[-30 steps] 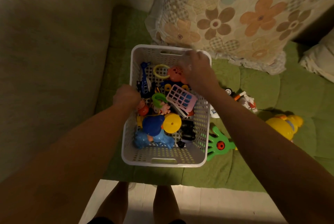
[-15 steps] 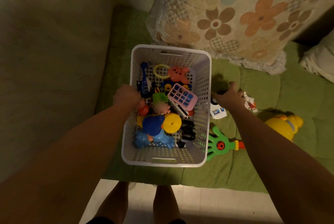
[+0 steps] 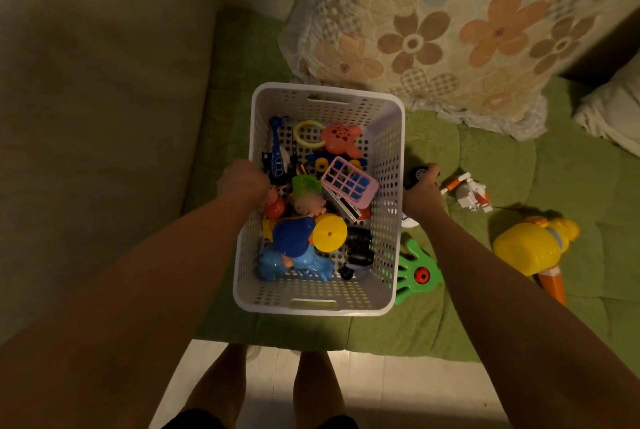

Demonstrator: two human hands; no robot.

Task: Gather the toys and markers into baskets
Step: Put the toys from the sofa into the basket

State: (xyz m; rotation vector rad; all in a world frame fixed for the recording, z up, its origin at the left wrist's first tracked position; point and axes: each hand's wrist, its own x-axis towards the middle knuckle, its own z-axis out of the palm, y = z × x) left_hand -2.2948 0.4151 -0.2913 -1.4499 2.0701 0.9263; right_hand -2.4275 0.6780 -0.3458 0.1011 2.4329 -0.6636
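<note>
Toy car [image 3: 418,175] on green bed cover [image 3: 519,165], just beside right wall of white basket [image 3: 329,90]; right hand [image 3: 421,193] over it, fingers curled round body; likely light, rigid plastic; wheels roll, so hold body sides; left hand [image 3: 242,181] grips basket's left rim.

toy car [image 3: 418,174] mostly hidden under right hand [image 3: 421,191]; basket [image 3: 254,137] rim hides fingers of left hand [image 3: 242,182].
</note>
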